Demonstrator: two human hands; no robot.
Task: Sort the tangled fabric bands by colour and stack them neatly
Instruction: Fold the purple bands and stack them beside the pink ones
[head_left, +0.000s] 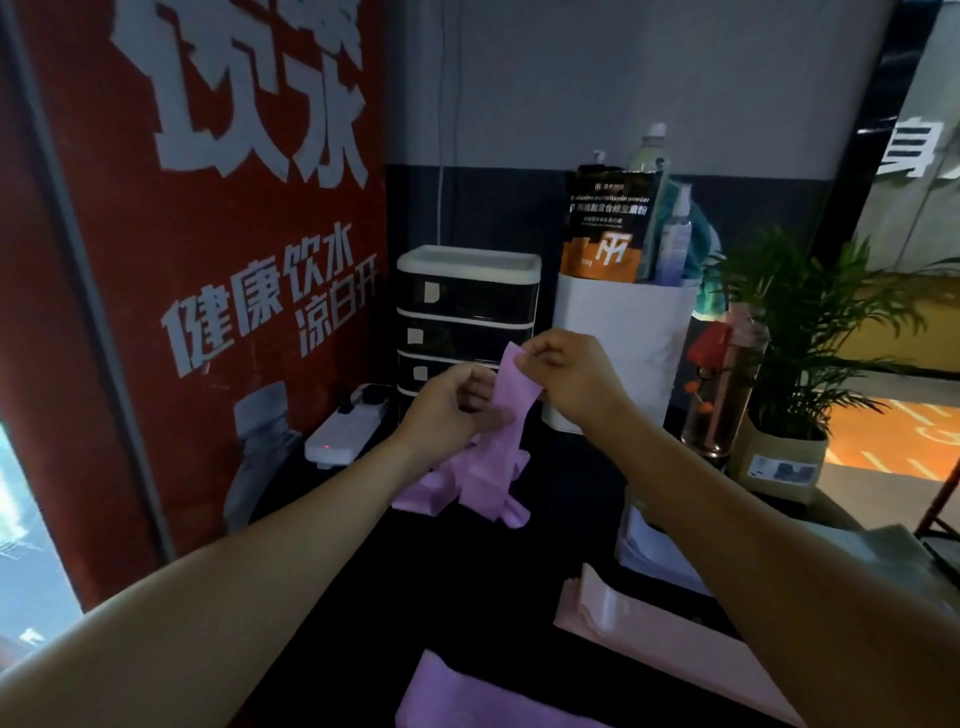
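The step in hand looks like untangling: one lilac fabric band (511, 387) is being drawn up out of the lilac tangle (467, 483) that lies on the dark table (493, 571) toward its far edge, in front of the small drawer unit (467, 317).

The right hand (571, 382) is raised above the table and pinches the top end of the band between thumb and forefinger, the other fingers curled in behind. The left hand (449, 408), a little lower and just beside it, has its fingers curled round the same band lower down; how firmly it grips I cannot tell, since the fingertips are turned away from the camera. The band hangs from the hands down into the tangle, so it does not appear to be free yet.

Two stacks already lie at the near edge: a flat lilac stack (467, 696) at the bottom of the view and a pale pink stack (665, 639) to its right.

The next move probably calls for sliding the left hand down the band while the right keeps the end up, teasing out whatever loop catches it, then smoothing the band flat and laying it on the lilac stack, edges aligned.
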